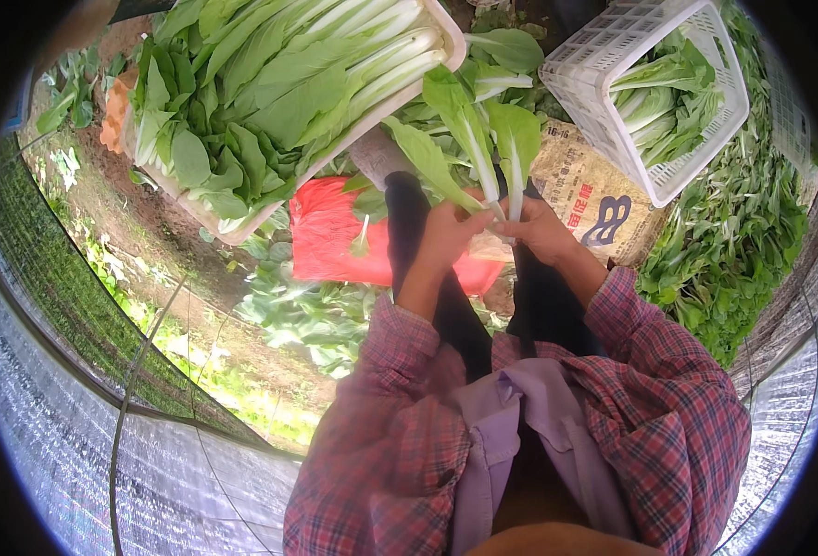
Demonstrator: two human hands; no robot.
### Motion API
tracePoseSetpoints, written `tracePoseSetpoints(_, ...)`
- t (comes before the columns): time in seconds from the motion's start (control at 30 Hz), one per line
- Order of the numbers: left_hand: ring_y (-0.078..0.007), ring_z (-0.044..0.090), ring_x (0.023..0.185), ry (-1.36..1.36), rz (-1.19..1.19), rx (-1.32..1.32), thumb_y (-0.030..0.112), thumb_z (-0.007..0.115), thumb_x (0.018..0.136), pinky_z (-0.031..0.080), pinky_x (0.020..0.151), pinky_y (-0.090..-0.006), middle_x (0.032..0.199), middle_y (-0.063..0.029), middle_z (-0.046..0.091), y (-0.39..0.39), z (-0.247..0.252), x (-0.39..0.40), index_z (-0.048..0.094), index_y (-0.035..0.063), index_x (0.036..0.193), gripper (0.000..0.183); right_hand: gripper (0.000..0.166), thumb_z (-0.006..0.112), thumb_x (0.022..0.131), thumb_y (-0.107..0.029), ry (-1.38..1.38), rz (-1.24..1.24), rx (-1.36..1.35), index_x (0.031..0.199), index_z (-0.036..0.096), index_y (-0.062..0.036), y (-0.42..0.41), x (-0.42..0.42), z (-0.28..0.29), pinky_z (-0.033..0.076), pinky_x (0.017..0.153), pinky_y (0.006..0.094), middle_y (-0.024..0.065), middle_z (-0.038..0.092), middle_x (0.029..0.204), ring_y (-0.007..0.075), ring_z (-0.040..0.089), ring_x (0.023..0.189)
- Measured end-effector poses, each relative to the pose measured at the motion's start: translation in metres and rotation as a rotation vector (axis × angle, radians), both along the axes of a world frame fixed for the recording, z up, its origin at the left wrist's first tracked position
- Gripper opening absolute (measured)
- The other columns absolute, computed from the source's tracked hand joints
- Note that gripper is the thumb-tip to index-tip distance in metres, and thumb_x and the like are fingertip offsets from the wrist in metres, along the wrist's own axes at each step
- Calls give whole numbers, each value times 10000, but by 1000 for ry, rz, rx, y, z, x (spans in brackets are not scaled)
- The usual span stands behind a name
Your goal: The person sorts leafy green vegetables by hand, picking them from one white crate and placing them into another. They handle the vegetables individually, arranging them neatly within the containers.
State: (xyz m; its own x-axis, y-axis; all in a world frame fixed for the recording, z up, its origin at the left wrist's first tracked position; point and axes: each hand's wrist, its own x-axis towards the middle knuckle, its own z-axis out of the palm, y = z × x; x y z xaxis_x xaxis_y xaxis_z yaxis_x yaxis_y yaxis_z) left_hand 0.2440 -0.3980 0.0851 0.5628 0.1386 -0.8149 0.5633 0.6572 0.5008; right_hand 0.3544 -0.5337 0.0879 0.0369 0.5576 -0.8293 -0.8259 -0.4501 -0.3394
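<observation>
A small leafy green plant (476,142) with pale stalks is held upright between my two hands, its leaves fanned away from me. My left hand (451,231) pinches the plant near the stalk base, at the foot of the leftmost leaf. The fingers of my right hand (539,228) close around the right-hand stalk at the same base. The fingertips of both hands nearly meet there and partly hide the root end. Below the hands are my dark-trousered legs, with a red plastic bag (343,240) beside the left one.
A large crate (455,35) piled with long-leaved greens stands at the upper left. A white slatted plastic crate (593,69) holding more greens tilts at the upper right. Beneath it lies a printed woven sack (631,240). Loose greens (722,278) cover the ground at right.
</observation>
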Motion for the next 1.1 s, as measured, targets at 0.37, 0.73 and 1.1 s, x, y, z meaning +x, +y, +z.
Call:
tracePoseSetpoints(0.37,-152,543,804,9,662,-9,61,553,819,462,721,-279,882,-86,538,-28,-6,-1,509,5,924,127,139,531,812,14,115,-739,-167,947,504,-9,16,-16,-19,456,603,276,85,577,825,173,567,706)
tracePoseSetpoints(0.73,-189,566,870,353,233,126,319,580,829,483,719,-287,985,-113,559,14,-30,-26,425,-36,1117,482,399,721,698,-255,-635,388,-324,902,549,41,-18,27,-51,476,602,241,101,608,783,160,597,718)
tracePoseSetpoints(1.1,-321,391,1141,-114,-446,1751,257,629,740,311,928,-465,1206,-139,450,150,-20,58,489,62,1133,460,249,626,733,-78,-1967,296,470,978,582,-92,171,131,-53,486,621,325,79,588,843,242,589,731)
